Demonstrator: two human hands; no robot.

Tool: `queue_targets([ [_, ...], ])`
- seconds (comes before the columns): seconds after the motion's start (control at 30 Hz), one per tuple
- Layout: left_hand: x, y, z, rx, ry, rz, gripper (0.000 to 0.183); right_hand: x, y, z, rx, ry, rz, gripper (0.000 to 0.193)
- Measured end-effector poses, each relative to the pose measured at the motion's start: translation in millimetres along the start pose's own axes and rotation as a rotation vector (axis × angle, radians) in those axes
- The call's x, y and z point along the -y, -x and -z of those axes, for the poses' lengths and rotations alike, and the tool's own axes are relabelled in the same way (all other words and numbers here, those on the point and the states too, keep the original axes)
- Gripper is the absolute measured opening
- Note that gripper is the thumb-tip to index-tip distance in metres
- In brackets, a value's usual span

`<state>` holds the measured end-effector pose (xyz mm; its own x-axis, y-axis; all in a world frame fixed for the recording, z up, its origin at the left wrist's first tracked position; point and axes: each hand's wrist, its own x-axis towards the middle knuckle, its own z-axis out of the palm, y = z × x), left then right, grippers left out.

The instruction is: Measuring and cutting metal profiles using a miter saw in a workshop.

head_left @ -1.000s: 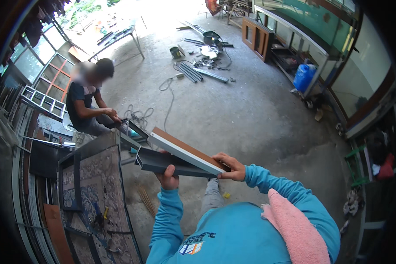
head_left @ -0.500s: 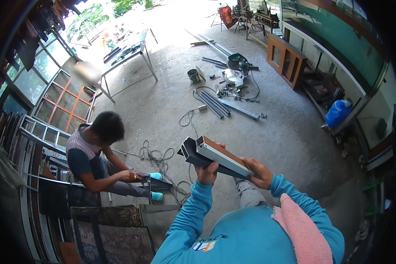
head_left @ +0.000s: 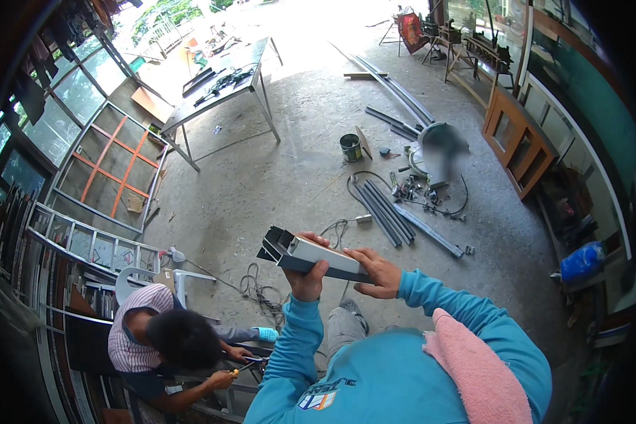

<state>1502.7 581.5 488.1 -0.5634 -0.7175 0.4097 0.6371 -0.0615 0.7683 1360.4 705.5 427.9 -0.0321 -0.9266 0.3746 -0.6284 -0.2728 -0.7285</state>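
Observation:
Two short metal profile pieces are held together in front of my chest, ends pointing away to the left. One is a white profile [head_left: 332,258] with a brownish upper face; under and beside it lies a dark grey profile [head_left: 345,275] with an open, channelled end. My left hand [head_left: 308,280] wraps round them from below near the far end, thumb on the near side. Over the near end my right hand [head_left: 379,273] grips both pieces, its fingers lying across the top. Parts of both profiles are hidden by my fingers.
A person [head_left: 148,339] bends at lower left, holding a yellow-handled screwdriver [head_left: 234,372]. Cords [head_left: 258,290] lie tangled on the floor. Ahead are dark metal bars [head_left: 385,215], a miter saw [head_left: 422,152], a bucket [head_left: 350,148] and a metal table [head_left: 222,99]. Wooden panel [head_left: 519,145] at right.
My view has moved forward, so the table, bucket and saw appear nearer and lower. The profiles, still in both hands, have shifted left. The other person now appears lower in view, bent further over.

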Motion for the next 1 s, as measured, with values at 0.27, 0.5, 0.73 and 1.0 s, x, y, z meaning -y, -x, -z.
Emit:
queue_targets([
  [0.27,69.1,-230.0,88.4,0.016,-0.234,-0.147,0.051,-145.9,-236.2,1.5,-0.304,0.025,-0.111,0.065],
  [0.5,126.3,-420.3,123.0,0.152,-0.549,-0.231,0.06,-243.9,-398.3,26.2,-0.657,0.072,-0.198,0.067],
  [0.73,188.5,-573.1,178.9,-0.033,-0.414,-0.115,0.054,-350.7,-551.9,42.5,-0.88,0.063,-0.1,0.072],
  [1.0,307.5,-802.3,264.3,-0.249,-0.444,0.168,0.04,-569.6,-733.3,101.1,-0.559,-0.066,-0.082,0.072],
])
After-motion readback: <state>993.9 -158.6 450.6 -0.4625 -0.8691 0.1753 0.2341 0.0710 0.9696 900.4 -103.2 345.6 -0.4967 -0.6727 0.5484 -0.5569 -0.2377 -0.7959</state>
